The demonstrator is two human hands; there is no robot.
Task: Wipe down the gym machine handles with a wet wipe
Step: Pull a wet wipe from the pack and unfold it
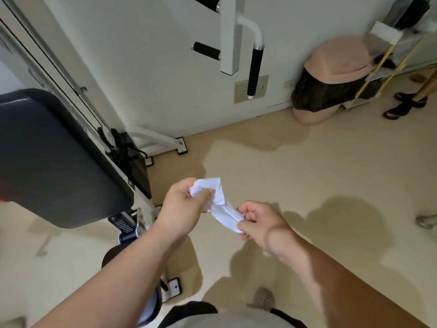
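A crumpled white wet wipe is stretched between both hands in the middle of the head view, above the beige floor. My left hand grips its upper end in a fist. My right hand pinches the lower end with thumb and curled fingers. The white gym machine's black foam handles hang ahead, well beyond the hands: a vertical handle on a curved bar, a short horizontal handle to its left, and another handle at the top edge.
The machine's dark padded seat fills the left, with its white frame and feet behind. A beige swing-lid bin with a black liner stands against the wall. At the far right are a shelf, a dustpan and another person's feet.
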